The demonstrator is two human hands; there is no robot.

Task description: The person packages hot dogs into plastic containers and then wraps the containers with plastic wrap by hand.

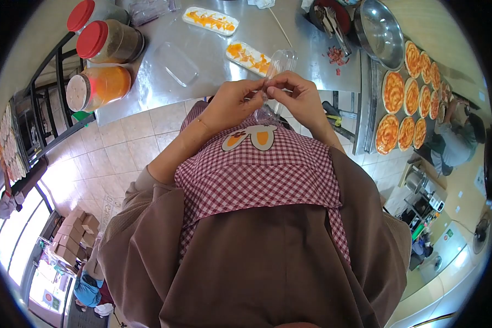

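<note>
Both hands meet at the table's front edge, above the checked apron. My left hand point(236, 101) and my right hand point(296, 97) pinch a clear plastic container point(282, 61) between their fingertips. Part of the plastic hangs below the fingers, and the fingers hide its middle. Just beyond the hands lies a white tray with orange pieces on a white layer point(248, 58). A second such tray point(210, 21) sits farther back to the left. A clear plastic lid or tray point(176, 64) rests on the metal table point(153, 90), left of the hands.
Three large jars point(109, 41) stand at the left. A metal bowl point(381, 34), tongs point(336, 30) and red crumbs point(337, 55) are at the right. Sauced dough rounds point(393, 93) fill a tray beyond. Other people are at far right point(456, 145) and lower left point(90, 290).
</note>
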